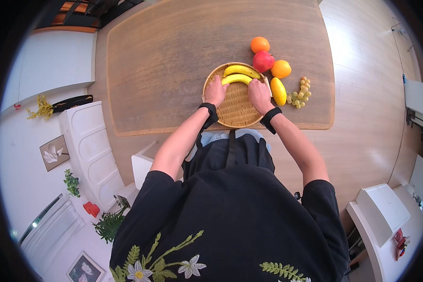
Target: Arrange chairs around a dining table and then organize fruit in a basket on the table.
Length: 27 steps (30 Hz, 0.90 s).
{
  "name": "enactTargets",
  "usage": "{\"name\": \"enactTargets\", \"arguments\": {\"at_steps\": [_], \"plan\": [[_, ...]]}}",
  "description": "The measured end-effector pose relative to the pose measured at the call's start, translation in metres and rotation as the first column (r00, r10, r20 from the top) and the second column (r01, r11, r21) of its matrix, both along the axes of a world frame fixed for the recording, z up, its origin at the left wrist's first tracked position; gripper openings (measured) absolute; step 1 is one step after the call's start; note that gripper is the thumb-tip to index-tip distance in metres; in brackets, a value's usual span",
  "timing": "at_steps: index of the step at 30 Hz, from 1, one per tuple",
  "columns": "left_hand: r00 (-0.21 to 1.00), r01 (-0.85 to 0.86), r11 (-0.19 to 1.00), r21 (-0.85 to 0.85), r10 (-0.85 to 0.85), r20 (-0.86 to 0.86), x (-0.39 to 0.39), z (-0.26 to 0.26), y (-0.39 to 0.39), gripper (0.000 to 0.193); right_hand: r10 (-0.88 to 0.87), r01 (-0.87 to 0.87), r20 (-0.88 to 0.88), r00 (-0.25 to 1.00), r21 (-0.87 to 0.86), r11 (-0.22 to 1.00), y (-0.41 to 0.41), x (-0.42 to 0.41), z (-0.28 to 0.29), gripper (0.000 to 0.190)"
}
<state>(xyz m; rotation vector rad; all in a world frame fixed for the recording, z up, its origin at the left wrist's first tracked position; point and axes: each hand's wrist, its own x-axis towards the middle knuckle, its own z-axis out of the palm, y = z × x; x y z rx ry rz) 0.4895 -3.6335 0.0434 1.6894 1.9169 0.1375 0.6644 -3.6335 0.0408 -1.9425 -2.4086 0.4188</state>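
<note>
A round wicker basket (pixel 237 109) with side handles stands at the near edge of the wooden table (pixel 169 63). Over the basket, my left hand (pixel 215 91) grips the left end of a yellow banana (pixel 237 78). The other end of that banana is in my right hand (pixel 259 93), close to the basket's right handle. A second banana (pixel 241 71), with darker marks, lies just beyond it inside the basket. My fingers cover both ends of the nearer banana. Black bands circle both wrists.
Right of the basket lie a yellow mango (pixel 278 91), a red apple (pixel 263 61), a deep orange fruit (pixel 260 45), a lighter orange fruit (pixel 281 69) and a bunch of grapes (pixel 300 94). A white cabinet (pixel 91 151) stands off to the left.
</note>
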Motion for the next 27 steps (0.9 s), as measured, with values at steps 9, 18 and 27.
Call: {"name": "enactTargets", "arguments": {"at_steps": [9,18,27], "plan": [[0.974,-0.218,0.975,0.037,0.219,-0.053,0.002,-0.013,0.000,0.037,-0.193,0.192,-0.073,0.979,-0.015,0.981,-0.011,-0.006,0.000,0.019],[0.990,-0.137,0.982,-0.129,0.131,-0.051,-0.004,0.007,-0.001,0.031,-0.397,0.502,-0.420,0.816,0.175,0.847,-0.020,0.036,0.046,0.021],[0.936,-0.353,0.935,-0.033,0.353,-0.004,-0.038,0.047,-0.033,0.025,-0.314,0.323,-0.138,0.939,0.046,0.945,-0.026,0.088,0.017,0.051]]}}
